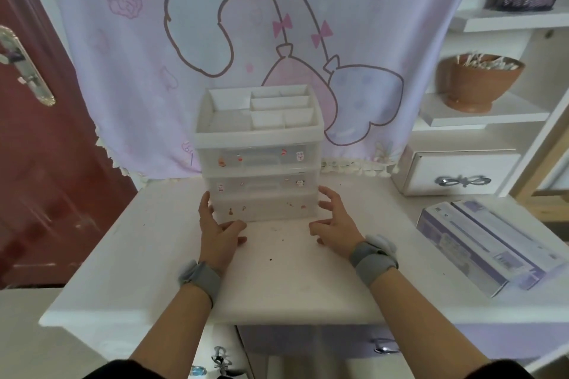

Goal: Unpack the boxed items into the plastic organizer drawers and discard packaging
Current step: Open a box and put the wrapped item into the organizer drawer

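A translucent white plastic organizer [258, 160] with three shut drawers and a divided top tray stands at the middle of the white table [129, 255]. My left hand [217, 232] is at its lower left corner, fingers spread and touching the side. My right hand [335, 221] hovers at its lower right corner, fingers curled apart, holding nothing. Two purple-and-white boxes [486, 243] lie side by side at the table's right edge.
A purple cartoon cloth [246, 24] hangs behind the organizer. To the right are white shelves with a brown bowl [480, 80] of cotton swabs and a small white drawer unit [462, 172]. A red door [40, 148] is on the left.
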Action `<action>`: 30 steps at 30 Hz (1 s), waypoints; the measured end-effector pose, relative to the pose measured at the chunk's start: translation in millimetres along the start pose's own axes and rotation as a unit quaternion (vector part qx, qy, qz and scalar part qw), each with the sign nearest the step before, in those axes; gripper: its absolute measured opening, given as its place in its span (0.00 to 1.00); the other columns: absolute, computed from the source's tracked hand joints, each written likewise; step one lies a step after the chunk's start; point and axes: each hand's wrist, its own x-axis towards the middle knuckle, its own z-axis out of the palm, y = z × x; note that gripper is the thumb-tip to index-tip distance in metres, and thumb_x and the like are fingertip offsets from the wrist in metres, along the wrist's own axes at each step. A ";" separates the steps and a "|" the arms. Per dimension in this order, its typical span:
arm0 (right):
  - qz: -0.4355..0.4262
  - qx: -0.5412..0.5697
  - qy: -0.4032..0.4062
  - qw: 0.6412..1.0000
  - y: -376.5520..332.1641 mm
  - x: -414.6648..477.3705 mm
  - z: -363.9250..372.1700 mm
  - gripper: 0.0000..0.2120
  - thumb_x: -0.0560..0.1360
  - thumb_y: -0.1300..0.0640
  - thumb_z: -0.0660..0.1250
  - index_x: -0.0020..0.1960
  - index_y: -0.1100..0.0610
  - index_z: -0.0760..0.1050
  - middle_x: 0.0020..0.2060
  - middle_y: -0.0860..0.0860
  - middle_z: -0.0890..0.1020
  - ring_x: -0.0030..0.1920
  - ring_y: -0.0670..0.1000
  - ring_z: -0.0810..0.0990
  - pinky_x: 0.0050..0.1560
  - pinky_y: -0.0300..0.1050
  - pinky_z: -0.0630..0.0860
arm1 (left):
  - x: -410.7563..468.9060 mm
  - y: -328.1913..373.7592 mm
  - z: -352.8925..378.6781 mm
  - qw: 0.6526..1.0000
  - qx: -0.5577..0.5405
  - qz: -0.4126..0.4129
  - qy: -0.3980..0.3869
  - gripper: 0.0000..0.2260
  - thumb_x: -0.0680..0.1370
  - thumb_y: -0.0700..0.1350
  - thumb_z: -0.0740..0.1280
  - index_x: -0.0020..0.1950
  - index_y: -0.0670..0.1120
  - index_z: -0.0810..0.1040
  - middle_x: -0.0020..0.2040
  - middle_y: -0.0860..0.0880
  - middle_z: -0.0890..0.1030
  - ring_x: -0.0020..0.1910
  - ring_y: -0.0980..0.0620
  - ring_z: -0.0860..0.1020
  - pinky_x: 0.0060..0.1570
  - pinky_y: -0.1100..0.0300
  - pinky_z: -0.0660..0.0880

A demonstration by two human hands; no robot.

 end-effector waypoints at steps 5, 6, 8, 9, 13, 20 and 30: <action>0.025 0.054 0.005 0.998 -7.8 0.0 6.0 0.37 0.69 0.68 0.67 0.68 0.42 0.58 0.63 0.52 0.69 0.49 0.54 0.80 0.42 0.51 0.83 | 2.0 1.5 0.2 1.000 0.005 -0.012 0.010 0.43 0.74 0.34 0.69 0.77 0.61 0.49 0.68 0.50 0.62 0.52 0.47 0.79 0.39 0.55 0.80; 0.027 0.061 0.010 0.998 -8.8 0.3 7.3 0.35 0.69 0.69 0.67 0.67 0.43 0.58 0.63 0.53 0.69 0.50 0.55 0.80 0.43 0.52 0.83 | 2.4 1.8 -0.2 1.000 0.005 -0.015 0.012 0.43 0.74 0.34 0.69 0.78 0.61 0.49 0.67 0.50 0.62 0.52 0.47 0.79 0.39 0.55 0.80; 0.027 0.069 0.018 0.997 -10.0 0.7 9.2 0.32 0.69 0.69 0.66 0.65 0.45 0.59 0.63 0.56 0.69 0.50 0.57 0.80 0.46 0.53 0.83 | 3.4 3.0 -1.6 1.000 -0.001 -0.021 0.015 0.42 0.74 0.34 0.69 0.78 0.60 0.51 0.67 0.49 0.62 0.51 0.47 0.79 0.40 0.54 0.80; 0.026 0.072 0.020 0.997 -9.9 1.1 9.4 0.31 0.69 0.70 0.66 0.64 0.47 0.59 0.62 0.58 0.69 0.49 0.56 0.80 0.46 0.52 0.83 | 3.8 2.4 -1.2 1.000 -0.007 -0.022 0.015 0.40 0.74 0.33 0.68 0.77 0.59 0.53 0.67 0.49 0.62 0.52 0.46 0.79 0.42 0.52 0.81; 0.015 0.087 0.027 0.996 -7.6 -0.3 12.5 0.25 0.70 0.72 0.64 0.58 0.52 0.58 0.61 0.60 0.70 0.46 0.53 0.80 0.45 0.48 0.79 | -1.0 -1.0 -0.6 0.999 -0.032 -0.015 0.018 0.31 0.71 0.33 0.67 0.64 0.56 0.56 0.63 0.43 0.69 0.49 0.42 0.78 0.50 0.47 0.80; 0.053 0.066 0.035 0.996 -5.1 -5.5 10.0 0.22 0.70 0.70 0.63 0.60 0.55 0.63 0.52 0.50 0.75 0.57 0.55 0.77 0.48 0.47 0.78 | -3.7 -6.1 -2.1 0.999 0.006 -0.007 0.033 0.23 0.74 0.32 0.66 0.57 0.48 0.57 0.48 0.50 0.77 0.48 0.44 0.78 0.47 0.55 0.77; 0.015 -0.050 0.081 0.995 -9.2 -24.6 -7.5 0.16 0.76 0.53 0.67 0.63 0.53 0.72 0.55 0.53 0.75 0.53 0.54 0.78 0.60 0.54 0.76 | -21.5 3.9 -1.1 0.998 0.020 0.006 0.065 0.20 0.79 0.40 0.66 0.68 0.47 0.63 0.69 0.42 0.65 0.57 0.45 0.76 0.49 0.53 0.79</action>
